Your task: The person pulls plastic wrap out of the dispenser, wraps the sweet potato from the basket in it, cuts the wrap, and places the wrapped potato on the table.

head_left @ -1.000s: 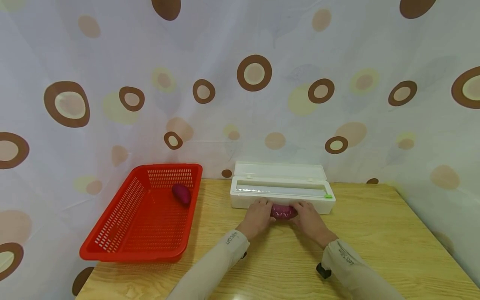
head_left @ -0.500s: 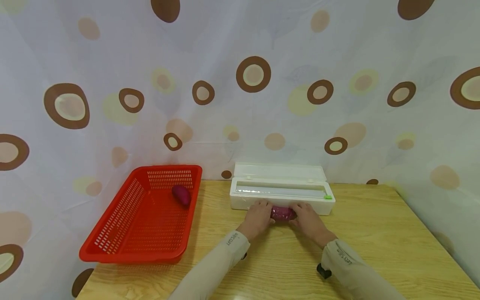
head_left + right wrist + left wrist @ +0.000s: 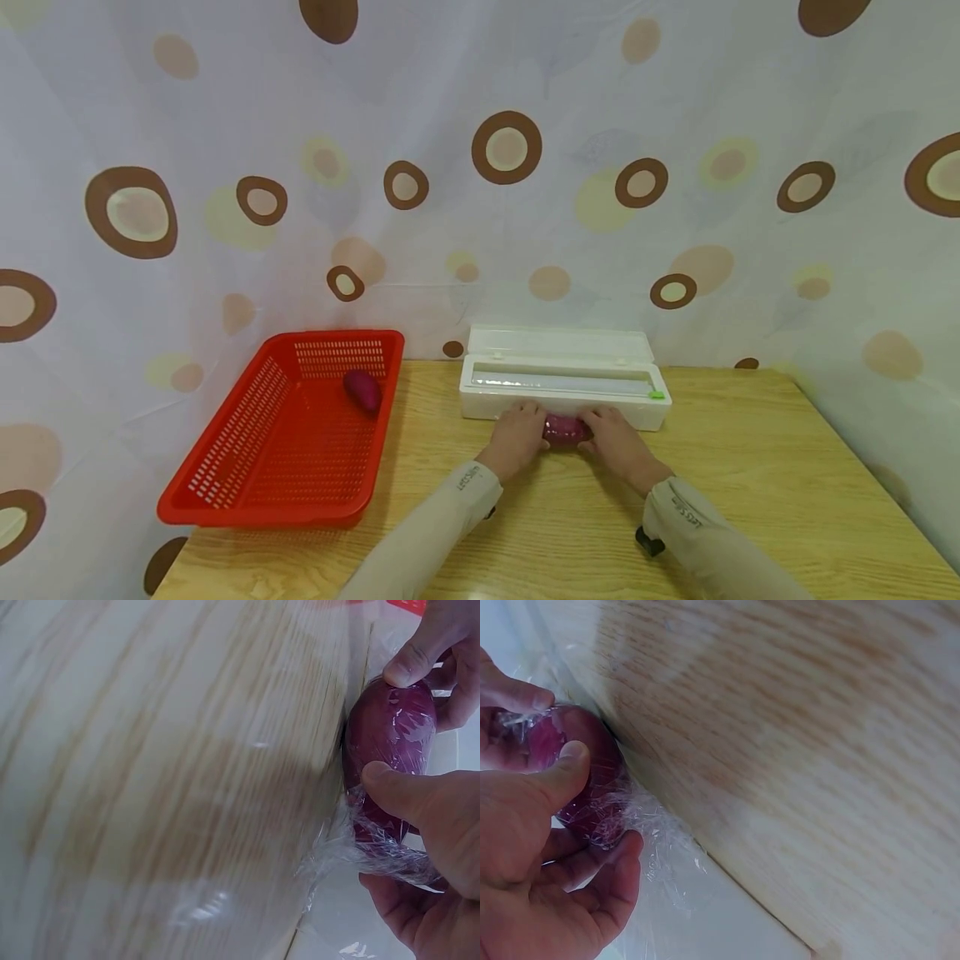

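Observation:
A purple sweet potato, wrapped in clear cling film, lies at the front of a white cling film box. My left hand grips its left end, the thumb on top and fingers curled around. From the other side my right hand holds the right end the same way. Both wrist views show loose crumpled film bunched at the sweet potato's ends. The box lid stands raised at the back, and a film roll lies inside. Fingers hide the underside of the sweet potato.
To the left stands a red plastic basket with another purple sweet potato in it. A green slider sits on the box's right end. All rests on a wooden table against a patterned curtain.
Both hands stay in place on the sweet potato. It has turned slightly between the fingers, and the right hand has moved a little to the left.

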Demonstrator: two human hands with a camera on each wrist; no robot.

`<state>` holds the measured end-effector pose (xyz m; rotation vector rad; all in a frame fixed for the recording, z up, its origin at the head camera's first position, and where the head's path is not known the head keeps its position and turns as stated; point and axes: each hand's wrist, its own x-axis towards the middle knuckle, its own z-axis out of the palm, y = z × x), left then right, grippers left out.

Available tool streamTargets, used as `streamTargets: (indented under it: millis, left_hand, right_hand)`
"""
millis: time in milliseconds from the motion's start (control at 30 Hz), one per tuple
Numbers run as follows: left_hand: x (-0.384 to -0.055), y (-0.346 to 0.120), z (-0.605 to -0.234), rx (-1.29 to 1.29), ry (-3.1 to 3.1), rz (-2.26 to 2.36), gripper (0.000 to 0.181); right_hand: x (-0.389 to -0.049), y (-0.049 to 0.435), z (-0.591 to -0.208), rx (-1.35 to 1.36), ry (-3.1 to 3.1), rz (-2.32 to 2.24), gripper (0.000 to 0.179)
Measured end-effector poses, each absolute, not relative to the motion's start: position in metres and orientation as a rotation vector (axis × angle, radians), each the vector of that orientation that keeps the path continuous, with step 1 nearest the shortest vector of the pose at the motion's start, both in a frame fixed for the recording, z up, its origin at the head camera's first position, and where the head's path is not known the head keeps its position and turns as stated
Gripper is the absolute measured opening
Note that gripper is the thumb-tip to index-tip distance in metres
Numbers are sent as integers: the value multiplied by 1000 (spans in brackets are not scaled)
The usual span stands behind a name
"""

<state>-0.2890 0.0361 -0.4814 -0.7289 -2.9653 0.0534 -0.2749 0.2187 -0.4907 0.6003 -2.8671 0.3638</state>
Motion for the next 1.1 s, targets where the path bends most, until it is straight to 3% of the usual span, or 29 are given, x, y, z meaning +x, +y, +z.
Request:
streamTargets:
  millis: [633, 900, 1100]
  left_hand:
    - [-290, 34, -480, -763, -2958, -16, 48]
    - [-285, 32, -471, -690, -3025, -270, 37]
    - [-281, 31, -466, -692, -2976, -218, 28]
  right_hand:
    - [-276, 220, -486, 639, -2882, 372, 40]
    - [-270, 223, -486, 657, -2809, 380, 37]
    - [-266, 228, -484, 619, -2836, 339, 38]
